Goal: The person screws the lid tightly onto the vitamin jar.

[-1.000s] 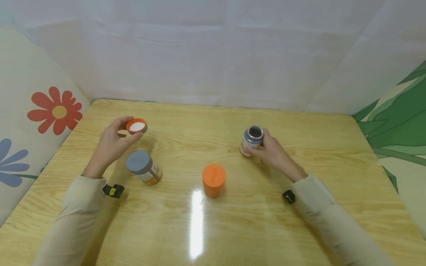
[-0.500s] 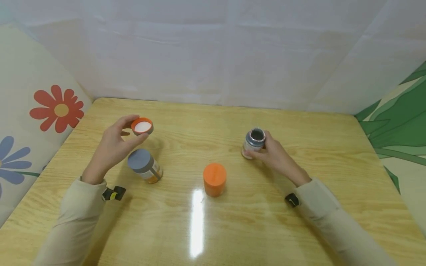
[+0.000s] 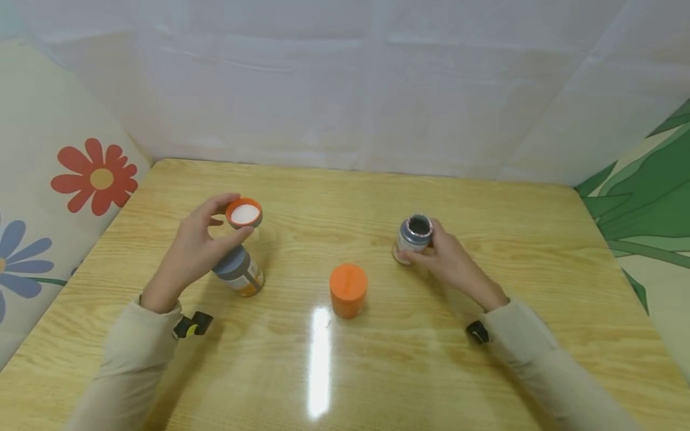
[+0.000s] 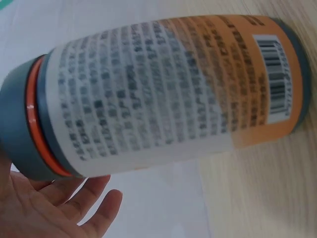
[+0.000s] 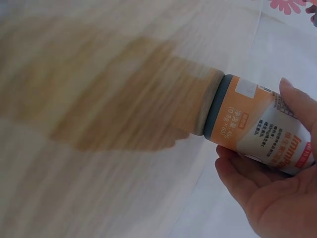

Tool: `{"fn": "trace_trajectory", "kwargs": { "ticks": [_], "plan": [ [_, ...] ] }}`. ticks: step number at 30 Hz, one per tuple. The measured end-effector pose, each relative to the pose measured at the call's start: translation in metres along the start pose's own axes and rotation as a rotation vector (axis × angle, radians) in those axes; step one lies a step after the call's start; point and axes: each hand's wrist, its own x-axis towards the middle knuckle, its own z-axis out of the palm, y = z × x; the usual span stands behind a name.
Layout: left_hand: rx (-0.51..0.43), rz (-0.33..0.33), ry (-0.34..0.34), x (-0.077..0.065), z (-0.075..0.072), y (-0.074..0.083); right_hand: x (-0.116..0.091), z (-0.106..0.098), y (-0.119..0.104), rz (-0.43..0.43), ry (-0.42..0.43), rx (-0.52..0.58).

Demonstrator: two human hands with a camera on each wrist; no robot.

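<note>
Between thumb and fingers, my left hand [image 3: 194, 248] pinches a grey screw cap [image 3: 245, 214], its white-lined, orange-rimmed inside facing up. Just below that hand in the head view stands a capped supplement bottle [image 3: 242, 278], partly hidden by it. The left wrist view shows this bottle's orange-and-white label [image 4: 163, 94] close up; the cap is out of that view. On the right, my right hand [image 3: 455, 269] grips an uncapped supplement bottle [image 3: 409, 244] round its side, mouth up. Its base [image 5: 215, 106] is at the tabletop; I cannot tell whether they touch.
An orange cylindrical container [image 3: 348, 293] stands on the wooden table [image 3: 409, 359] between the two hands, nearer to me. A white cloth [image 3: 323, 90] hangs behind the table's far edge. Printed panels with flowers [image 3: 99, 178] and leaves [image 3: 647, 203] flank the sides.
My left hand has moved right and slightly nearer with the cap, now covering part of the capped bottle. My right hand and its bottle have shifted slightly nearer to me.
</note>
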Motion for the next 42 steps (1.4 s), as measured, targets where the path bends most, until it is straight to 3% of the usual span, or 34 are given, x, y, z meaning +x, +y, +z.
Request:
{"fn": "trace_trajectory", "kwargs": {
  "ticks": [13,25,36,42],
  "plan": [
    [0.006,0.101,-0.001,-0.005,0.005,0.017,-0.012,0.002,0.001,-0.016,0.002,0.006],
    [-0.073,0.088,-0.096,-0.01,0.01,0.03,-0.023,0.004,0.002,-0.04,-0.012,0.009],
    [0.025,0.182,-0.05,-0.012,0.016,0.034,-0.033,0.007,0.001,-0.055,-0.009,-0.004],
    [-0.029,0.158,-0.07,-0.015,0.017,0.038,-0.038,0.009,0.002,-0.055,-0.003,-0.02]
  ]
}}
